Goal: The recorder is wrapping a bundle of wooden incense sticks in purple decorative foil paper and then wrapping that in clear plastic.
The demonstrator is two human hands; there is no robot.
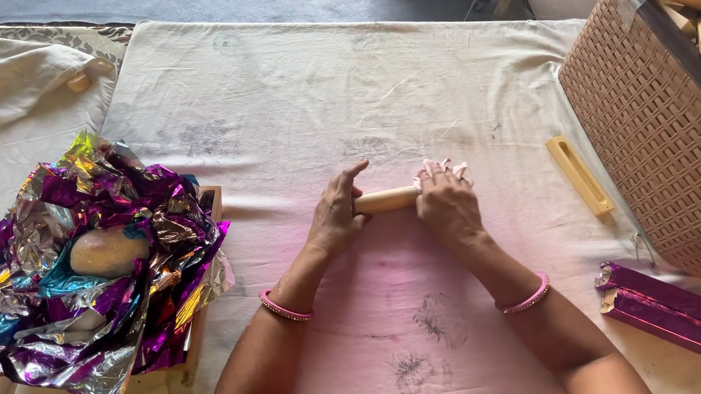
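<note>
My left hand (336, 213) and my right hand (446, 204) both grip a short pale wooden block (385, 200) lying crosswise on the white cloth (292, 113) at the middle of the table. My left hand holds its left end, fingers curled over it. Covering the right end, my right hand also presses a bit of white crumpled wrapping (441, 167) against it. Only the block's middle shows between the hands.
A heap of shiny purple and silver foil sheets (92, 263) sits on a box at the left. A brown woven basket (683, 129) full of wooden blocks stands at right. A slotted wooden piece (580, 175) and two purple-wrapped bars (669, 316) lie near it.
</note>
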